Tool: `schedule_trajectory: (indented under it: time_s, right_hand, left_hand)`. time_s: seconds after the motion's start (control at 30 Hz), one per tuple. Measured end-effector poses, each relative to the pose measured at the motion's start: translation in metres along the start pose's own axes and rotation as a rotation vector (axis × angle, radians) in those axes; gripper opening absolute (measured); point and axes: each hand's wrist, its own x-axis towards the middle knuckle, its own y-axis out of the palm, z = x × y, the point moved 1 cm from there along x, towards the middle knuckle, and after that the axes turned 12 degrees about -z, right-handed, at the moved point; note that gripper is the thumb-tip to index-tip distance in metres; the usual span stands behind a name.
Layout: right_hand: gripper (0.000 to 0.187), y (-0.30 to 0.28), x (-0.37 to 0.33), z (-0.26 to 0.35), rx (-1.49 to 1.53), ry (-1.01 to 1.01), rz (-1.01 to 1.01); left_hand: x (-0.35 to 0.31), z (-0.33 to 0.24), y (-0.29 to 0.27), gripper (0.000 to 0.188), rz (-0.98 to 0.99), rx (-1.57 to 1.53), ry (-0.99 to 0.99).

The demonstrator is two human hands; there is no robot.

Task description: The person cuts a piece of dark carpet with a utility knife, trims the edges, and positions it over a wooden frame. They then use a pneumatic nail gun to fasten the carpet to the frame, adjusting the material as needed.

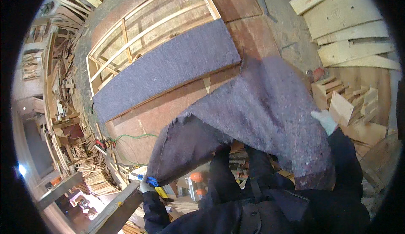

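Note:
A large grey felt sheet hangs in folds across my front, between both arms. At its lower left corner my left hand, in a light glove, is closed on the felt. A bright blue object with loop-like handles, resembling scissors, is at those same fingers; its exact hold is partly hidden. My right hand, also gloved, is at the sheet's right edge with its fingers closed over the cloth. Ahead lies a wooden frame, its near side covered by flat grey felt.
The frame rests on reddish-brown boards. Wooden pieces and pale planks are stacked at right. Scrap wood is heaped at left. A green hose crosses the boards; an orange-and-grey tool is near my legs.

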Motion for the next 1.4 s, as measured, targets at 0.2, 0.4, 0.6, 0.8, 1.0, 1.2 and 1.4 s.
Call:
schedule_trajectory:
  time_s: [0.2,0.4,0.6,0.8,1.0,1.2,1.4]
  right_hand:
    - [0.050,-0.059,-0.008,0.016,0.013,0.102,0.126]
    - [0.051,-0.075,0.002,0.091,-0.060,-0.037,0.071]
    - [0.042,-0.078,0.049,0.224,0.000,0.009,0.150]
    - [0.040,-0.058,0.118,0.380,-0.091,-0.214,0.128]
    - [0.040,-0.019,0.191,0.552,0.059,-0.316,0.197]
    - [0.041,0.038,0.289,0.717,0.198,-0.372,0.315]
    - [0.038,0.113,0.517,0.844,0.344,-0.410,0.349]
  left_hand:
    - [-0.066,-0.048,0.001,0.019,-0.112,-0.082,0.041]
    - [-0.086,-0.097,0.051,0.017,-0.160,-0.163,0.071]
    - [-0.072,-0.183,0.149,0.009,-0.188,-0.052,0.327]
    - [-0.088,-0.336,0.287,0.015,-0.233,-0.112,0.560]
    - [-0.059,-0.576,0.398,0.019,-0.189,-0.007,0.944]
    - [-0.055,-0.911,0.542,0.034,-0.062,-0.293,1.003]
    - [-0.063,-0.966,0.756,0.045,-0.180,0.372,1.595]
